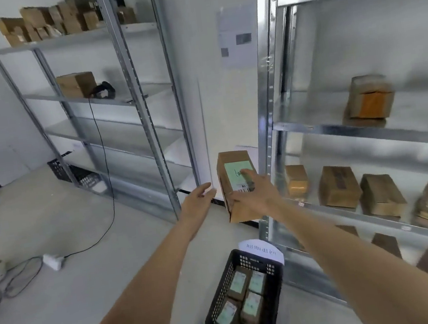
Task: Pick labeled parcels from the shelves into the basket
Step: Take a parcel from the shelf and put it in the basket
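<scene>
My right hand (255,194) grips a brown cardboard parcel (232,175) with a green-white label, holding it in the air in front of the right shelf's post. The thumb lies along its left side and the fingers spread over the label. My left hand (198,199) hovers open just left of the parcel, not touching it. Below, on the floor, stands a black plastic basket (220,302) holding several labeled parcels (247,290).
The right metal shelving unit (267,138) carries several brown boxes (338,186) on its levels. A left shelving unit (142,100) holds boxes on top and one box with a black device. Cables and a white power strip (54,260) lie on the floor at left.
</scene>
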`<control>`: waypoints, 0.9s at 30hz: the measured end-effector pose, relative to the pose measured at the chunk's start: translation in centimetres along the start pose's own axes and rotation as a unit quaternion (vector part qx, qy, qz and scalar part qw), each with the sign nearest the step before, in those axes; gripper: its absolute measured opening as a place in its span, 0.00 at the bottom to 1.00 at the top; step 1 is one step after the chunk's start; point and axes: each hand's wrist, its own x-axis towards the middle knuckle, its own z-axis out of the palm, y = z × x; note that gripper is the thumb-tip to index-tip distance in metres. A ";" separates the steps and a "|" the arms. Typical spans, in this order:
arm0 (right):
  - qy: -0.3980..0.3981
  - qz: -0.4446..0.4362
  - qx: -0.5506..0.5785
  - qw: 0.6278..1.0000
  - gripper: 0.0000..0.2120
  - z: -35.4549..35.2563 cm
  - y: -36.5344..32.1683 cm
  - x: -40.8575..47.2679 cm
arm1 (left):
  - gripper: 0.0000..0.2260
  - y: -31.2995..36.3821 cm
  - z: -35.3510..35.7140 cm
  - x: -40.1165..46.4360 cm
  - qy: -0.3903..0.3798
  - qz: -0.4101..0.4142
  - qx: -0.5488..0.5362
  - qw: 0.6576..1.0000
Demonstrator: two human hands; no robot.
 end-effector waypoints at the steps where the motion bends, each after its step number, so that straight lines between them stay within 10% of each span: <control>1: 0.001 0.014 -0.003 1.000 0.43 0.6 0.7 1.8 | 0.19 -1.1 0.0 2.3 -0.007 -0.010 0.016 1.000; 27: -0.038 0.335 -0.029 0.941 0.40 24.9 31.4 21.8 | 0.23 -37.6 9.7 36.0 -0.309 -0.055 0.273 0.909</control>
